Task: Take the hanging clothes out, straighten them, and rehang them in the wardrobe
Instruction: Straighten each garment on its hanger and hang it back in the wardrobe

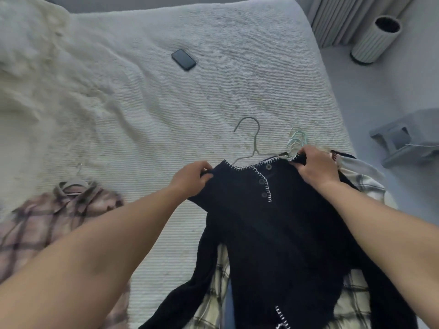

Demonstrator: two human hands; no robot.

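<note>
A black knit top with white blanket stitching and buttons at the neck lies on the bed. A grey wire hanger sits in its neckline, hook pointing away from me. My left hand pinches the top's left shoulder. Over at the right shoulder, my right hand grips the fabric. Beneath the top lies a pile of clothes, among them a cream plaid shirt, with several pale hanger hooks sticking out by my right hand.
A pink plaid shirt on a hanger lies at the bed's left front. A black phone rests farther up the bed. A fluffy white blanket fills the left. On the floor to the right stand a ribbed white cylinder and a grey stool.
</note>
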